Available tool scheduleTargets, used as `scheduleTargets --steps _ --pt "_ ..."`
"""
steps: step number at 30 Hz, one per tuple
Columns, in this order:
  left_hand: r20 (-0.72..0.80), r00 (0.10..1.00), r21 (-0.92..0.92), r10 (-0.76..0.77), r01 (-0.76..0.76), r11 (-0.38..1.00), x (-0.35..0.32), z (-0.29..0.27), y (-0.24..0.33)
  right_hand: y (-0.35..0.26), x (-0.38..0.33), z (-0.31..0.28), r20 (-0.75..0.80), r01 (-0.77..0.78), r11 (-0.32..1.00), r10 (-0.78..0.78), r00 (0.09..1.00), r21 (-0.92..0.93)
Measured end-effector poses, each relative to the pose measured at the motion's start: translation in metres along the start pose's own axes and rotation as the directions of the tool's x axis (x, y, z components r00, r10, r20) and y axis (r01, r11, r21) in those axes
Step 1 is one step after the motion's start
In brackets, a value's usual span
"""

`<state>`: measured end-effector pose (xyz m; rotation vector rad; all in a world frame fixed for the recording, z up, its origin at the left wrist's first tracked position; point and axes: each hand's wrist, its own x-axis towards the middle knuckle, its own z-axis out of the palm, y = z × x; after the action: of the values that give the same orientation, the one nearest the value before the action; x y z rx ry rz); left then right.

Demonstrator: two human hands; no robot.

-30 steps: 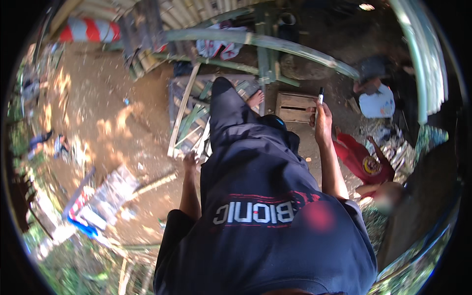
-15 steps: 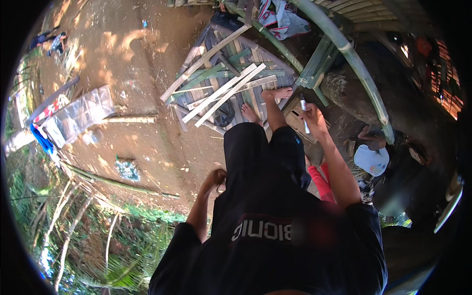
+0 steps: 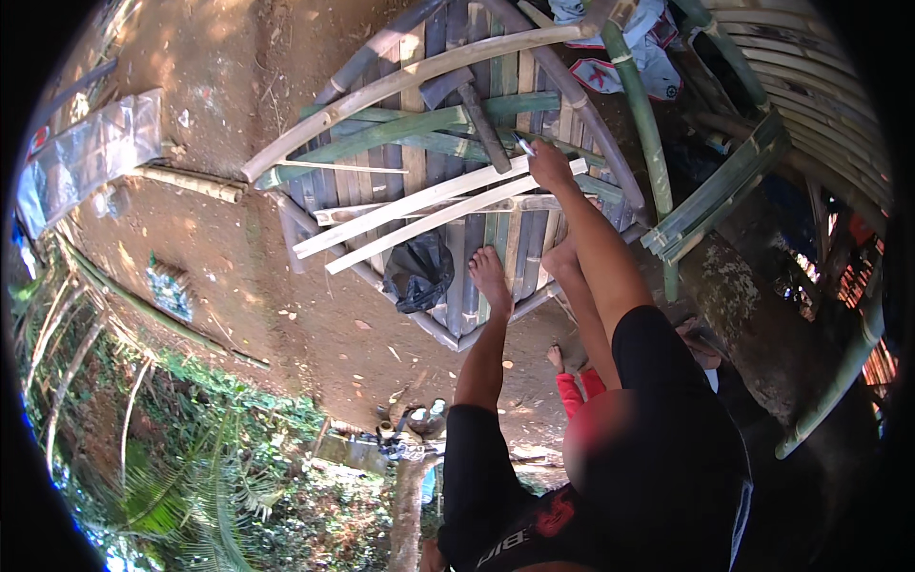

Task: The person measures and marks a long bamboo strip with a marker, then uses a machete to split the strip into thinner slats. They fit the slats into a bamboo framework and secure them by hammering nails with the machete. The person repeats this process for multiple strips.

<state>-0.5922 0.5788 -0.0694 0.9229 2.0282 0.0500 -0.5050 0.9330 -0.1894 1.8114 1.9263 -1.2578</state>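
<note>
My right hand is stretched out over the slatted bamboo platform, closed around a slim white marker-like tool with a dark end. Just below that hand are the far ends of two pale wooden strips, lying side by side at a slant. Beside them rests a tool with a dark, blocky head and a thick handle, like a mallet. At the bottom edge a small part of my left hand shows; its fingers are hidden. My bare foot stands on the platform.
A black plastic bag lies near my foot. Green bamboo poles and a bamboo bench end stand to the right. A person in red is close beside me. Clear plastic sheeting lies at the left.
My body has leaned forward over the platform. The right hand, with the white tool, has moved from beside the platform to the strips. The left hand has dropped to the lower edge.
</note>
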Motion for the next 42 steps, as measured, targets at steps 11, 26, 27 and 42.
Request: scheduleTargets --steps 11,26,27,42 --pt "-0.416 0.895 0.484 0.162 0.067 0.873 0.139 0.137 -0.013 -0.059 0.020 0.052 -0.234 0.008 1.000 -0.012 0.972 -0.015" --pt "0.211 0.958 -0.342 -0.194 0.258 0.903 -0.281 -0.145 0.019 -0.114 -0.460 -0.286 0.150 -0.144 0.850 0.077 0.986 0.507" --pt "0.270 0.943 -0.384 -0.193 0.289 0.877 -0.320 -0.169 0.013 -0.114 -0.483 -0.308 0.120 -0.186 0.875 0.147 0.982 0.448" --pt "0.554 0.722 -0.408 0.415 -0.199 0.891 -0.155 -0.329 0.228 -0.140 -0.716 -0.350 -0.493 -0.040 0.825 0.375 0.785 0.564"
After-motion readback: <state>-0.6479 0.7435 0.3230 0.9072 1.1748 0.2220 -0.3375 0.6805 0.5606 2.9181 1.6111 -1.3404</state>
